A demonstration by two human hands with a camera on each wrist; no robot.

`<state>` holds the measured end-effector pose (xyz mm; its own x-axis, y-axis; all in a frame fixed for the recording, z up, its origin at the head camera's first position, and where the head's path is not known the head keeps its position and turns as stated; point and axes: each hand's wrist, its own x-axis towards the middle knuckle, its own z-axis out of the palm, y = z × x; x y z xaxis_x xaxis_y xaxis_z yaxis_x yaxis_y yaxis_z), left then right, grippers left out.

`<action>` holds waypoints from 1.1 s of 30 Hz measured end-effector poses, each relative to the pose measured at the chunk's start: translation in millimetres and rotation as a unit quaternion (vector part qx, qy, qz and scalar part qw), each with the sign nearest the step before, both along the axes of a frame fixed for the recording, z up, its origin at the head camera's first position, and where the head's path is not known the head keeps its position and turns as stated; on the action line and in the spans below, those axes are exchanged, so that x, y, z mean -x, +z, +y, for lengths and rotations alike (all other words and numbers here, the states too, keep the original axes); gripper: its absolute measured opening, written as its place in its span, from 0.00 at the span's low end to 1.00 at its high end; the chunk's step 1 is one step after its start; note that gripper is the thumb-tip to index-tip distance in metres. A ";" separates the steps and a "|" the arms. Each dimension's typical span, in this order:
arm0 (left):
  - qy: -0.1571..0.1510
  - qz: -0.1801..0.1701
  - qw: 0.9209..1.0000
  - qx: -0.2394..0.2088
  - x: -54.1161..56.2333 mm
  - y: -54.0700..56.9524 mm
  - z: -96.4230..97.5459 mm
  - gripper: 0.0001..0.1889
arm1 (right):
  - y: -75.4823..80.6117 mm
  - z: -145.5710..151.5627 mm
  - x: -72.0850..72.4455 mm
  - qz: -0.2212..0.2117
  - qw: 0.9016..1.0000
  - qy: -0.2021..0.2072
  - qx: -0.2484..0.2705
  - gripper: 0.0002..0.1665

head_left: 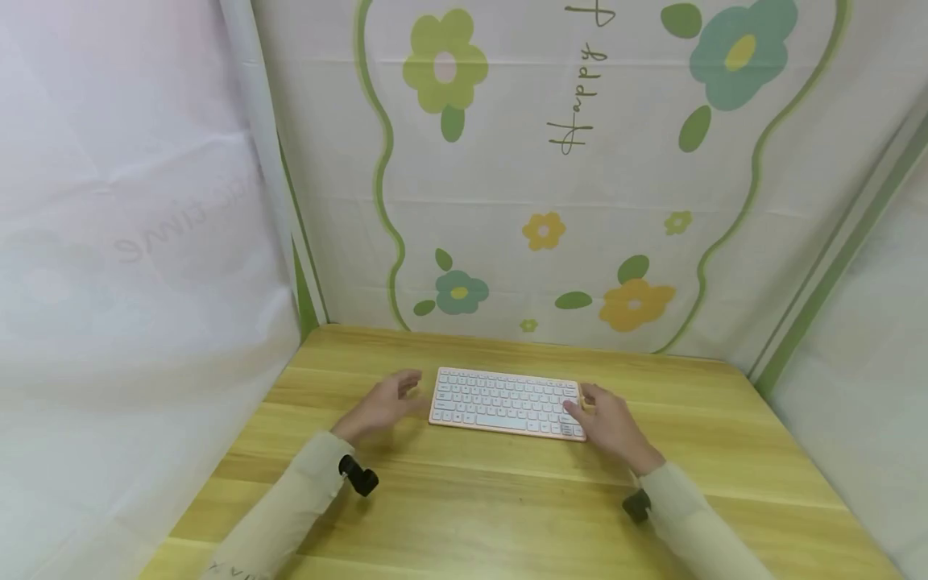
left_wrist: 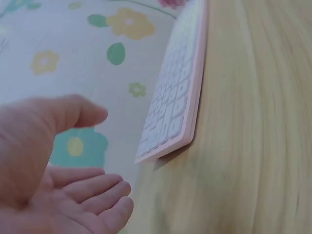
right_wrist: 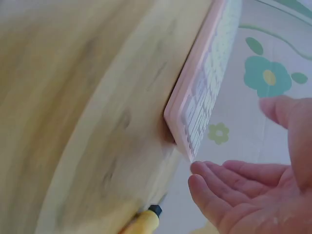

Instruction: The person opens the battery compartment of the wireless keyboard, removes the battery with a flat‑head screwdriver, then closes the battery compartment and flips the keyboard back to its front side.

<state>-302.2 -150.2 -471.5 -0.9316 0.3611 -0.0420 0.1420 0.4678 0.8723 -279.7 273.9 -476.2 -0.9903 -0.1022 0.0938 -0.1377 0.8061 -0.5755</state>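
Note:
A pale pink keyboard [head_left: 507, 403] with white keys lies flat on the wooden table. My left hand [head_left: 384, 405] is held just off its left end, fingers loosely extended and thumb spread from them. In the left wrist view a gap shows between that hand [left_wrist: 73, 165] and the keyboard's corner [left_wrist: 170, 131]. At the right end is my right hand [head_left: 612, 423], its thumb over the rightmost keys in the head view. The right wrist view has the right hand's fingertips [right_wrist: 197, 175] close by the keyboard's corner, thumb raised apart. Neither hand grips anything.
The wooden table [head_left: 464, 507] ends at a white curtain [head_left: 493, 177] printed with flowers; more white cloth hangs at both sides. A yellow object with a black end [right_wrist: 146, 219] lies low in the right wrist view. A black device [head_left: 358, 475] sits at the left wrist.

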 end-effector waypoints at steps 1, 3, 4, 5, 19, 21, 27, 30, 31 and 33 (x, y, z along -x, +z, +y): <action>0.011 -0.014 0.999 -0.027 2.3 -2.0 0.4 0.38 | 0.2 -0.2 1.3 -0.009 1.000 -0.010 0.010 0.40; 0.034 -0.036 0.996 -0.068 7.1 -6.7 1.0 0.35 | 0.4 -0.1 3.1 -0.025 0.999 -0.025 0.029 0.41; 0.044 -0.045 0.994 -0.085 9.3 -9.6 1.3 0.35 | 0.3 0.0 3.8 -0.033 0.998 -0.032 0.036 0.41; 0.054 -0.054 0.992 -0.099 11.4 -12.7 1.7 0.34 | 0.4 0.2 4.6 -0.041 0.997 -0.040 0.044 0.40; 0.116 -0.111 0.968 -0.193 19.7 -31.6 26.5 0.29 | -9.3 5.0 21.0 -0.098 0.985 -0.087 0.114 0.37; 0.120 -0.115 0.965 -0.202 20.9 -32.0 27.9 0.29 | -9.2 2.8 22.8 -0.101 0.983 -0.094 0.122 0.36; 0.109 -0.117 0.968 -0.193 23.5 -29.8 33.5 0.33 | -11.9 1.0 30.3 -0.105 0.977 -0.114 0.146 0.32; 0.088 -0.097 0.981 -0.142 22.0 -27.8 36.4 0.37 | -13.7 2.6 32.6 -0.107 0.968 -0.133 0.184 0.33; 0.079 -0.082 0.987 -0.114 20.4 -26.7 37.8 0.38 | -14.2 3.2 32.8 -0.108 0.963 -0.140 0.203 0.33; 0.059 -0.035 0.997 -0.033 14.8 -23.0 42.8 0.43 | -13.6 3.2 32.4 -0.112 0.949 -0.148 0.254 0.35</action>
